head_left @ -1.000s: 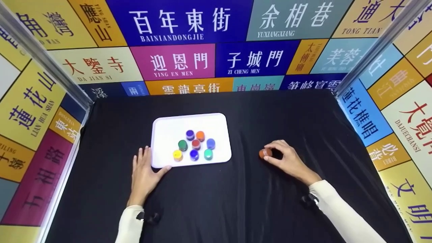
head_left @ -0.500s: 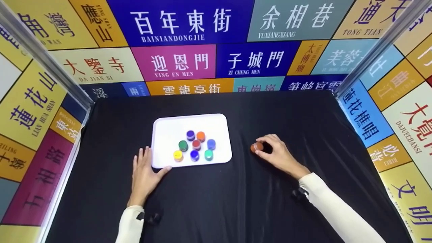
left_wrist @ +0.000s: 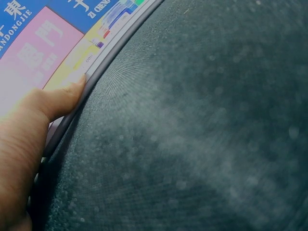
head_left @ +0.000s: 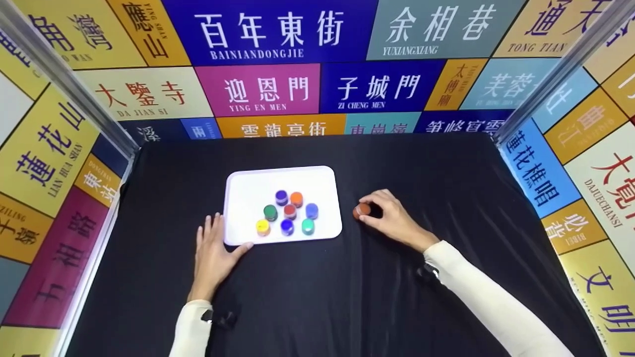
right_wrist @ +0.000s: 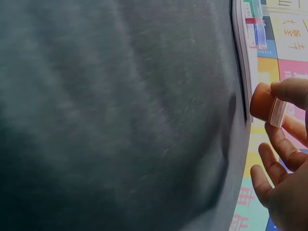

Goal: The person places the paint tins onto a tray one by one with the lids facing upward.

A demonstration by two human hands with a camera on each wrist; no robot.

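Between thumb and fingers, my right hand (head_left: 397,220) pinches a small brown paint jar (head_left: 361,211), just right of the white tray (head_left: 248,191). The right wrist view shows this jar (right_wrist: 262,102) tilted, its brown end pointing away from the palm. My left hand (head_left: 214,260) lies at the tray's near left corner, fingers stretched along the left side and thumb at the front edge. In the left wrist view the thumb (left_wrist: 67,98) touches the tray's rim. Several paint jars stand grouped on the tray, among them a yellow jar (head_left: 263,227), a green jar (head_left: 270,212) and a red jar (head_left: 289,211).
Black cloth (head_left: 307,297) covers the table, with folds running toward the front. Panels printed with large characters (head_left: 258,89) wall in the back and both sides. Metal posts (head_left: 555,69) stand at the back corners.
My right hand has moved left and slightly away from me with the brown paint jar, closer to the tray. The left hand and the jars on the tray have stayed put.
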